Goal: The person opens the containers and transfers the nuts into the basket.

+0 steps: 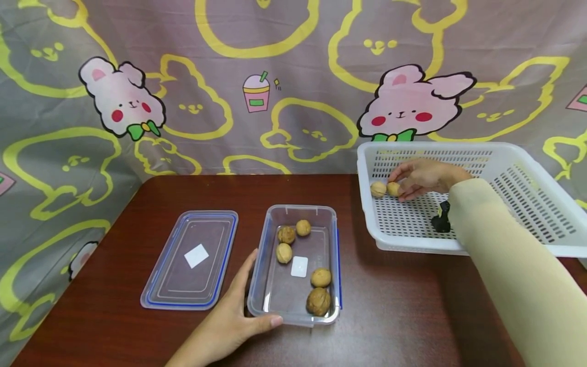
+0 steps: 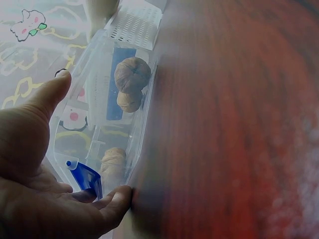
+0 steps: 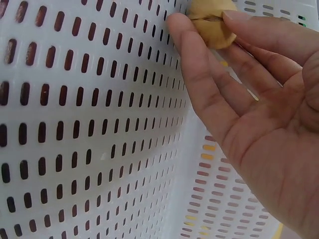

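Observation:
My left hand [image 1: 231, 318] holds the near left corner of a clear plastic container [image 1: 270, 285], its thumb along the front and its fingers at the left side. In the left wrist view those fingers lie by a blue latch [image 2: 84, 178]. Several walnuts [image 1: 284, 253] lie in the container, some at the far left and some at the near right. Inside a white perforated basket [image 1: 412, 244], my right hand [image 1: 424, 176] pinches a walnut [image 3: 212, 25] between thumb and fingers. Another walnut [image 1: 378, 189] lies just left of it in the basket.
The container's lid [image 1: 176, 278], with a blue seal, lies flat on the dark wooden table [image 1: 357, 326] at the left. A small black object [image 1: 441, 219] shows in the basket beside the right sleeve [image 1: 504, 255]. Behind the table hangs a patterned curtain [image 1: 302, 76].

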Available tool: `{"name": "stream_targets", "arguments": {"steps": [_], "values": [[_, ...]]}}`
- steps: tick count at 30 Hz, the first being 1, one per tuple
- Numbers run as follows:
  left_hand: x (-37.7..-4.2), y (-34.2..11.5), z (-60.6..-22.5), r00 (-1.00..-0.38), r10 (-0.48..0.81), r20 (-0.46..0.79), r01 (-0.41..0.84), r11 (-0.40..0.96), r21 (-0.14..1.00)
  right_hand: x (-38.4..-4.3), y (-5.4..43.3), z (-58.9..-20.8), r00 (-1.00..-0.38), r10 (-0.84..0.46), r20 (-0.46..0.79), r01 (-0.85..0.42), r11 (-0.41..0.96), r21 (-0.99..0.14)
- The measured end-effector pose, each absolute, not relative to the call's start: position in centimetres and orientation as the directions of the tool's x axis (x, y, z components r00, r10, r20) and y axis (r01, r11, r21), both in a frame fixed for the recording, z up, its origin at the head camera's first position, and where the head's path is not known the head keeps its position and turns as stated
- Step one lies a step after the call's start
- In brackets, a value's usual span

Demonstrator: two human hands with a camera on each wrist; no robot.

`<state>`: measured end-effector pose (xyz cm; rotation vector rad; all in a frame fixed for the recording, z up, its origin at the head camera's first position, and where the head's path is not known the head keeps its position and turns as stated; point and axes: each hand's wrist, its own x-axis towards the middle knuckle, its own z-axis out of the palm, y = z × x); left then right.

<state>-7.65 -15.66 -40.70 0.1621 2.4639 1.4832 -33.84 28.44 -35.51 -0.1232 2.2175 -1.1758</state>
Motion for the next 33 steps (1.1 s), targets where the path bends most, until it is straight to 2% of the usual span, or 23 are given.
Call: {"name": "stream_targets", "arguments": {"steps": [12,25,33], "values": [[-7.6,-15.8,-40.7,-0.959,0.237,-0.157,-0.029,0.47,0.882,-33.7,28.4,-35.0,-0.841,-0.296,-0.453,0.148,0.68,-0.718],[-7.7,-15.7,-40.6,-0.958,0.235,-0.162,-0.033,0.474,0.88,-32.5,28.2,-30.9,-0.92,-0.285,-0.268,-0.033,0.74,-0.672],[-7.6,-15.6,-40.4,-0.96,0.218,-0.174,-0.05,0.479,0.877,-30.8,25.5,-28.9,-0.944,-0.266,-0.195,-0.066,0.732,-0.678]]}}
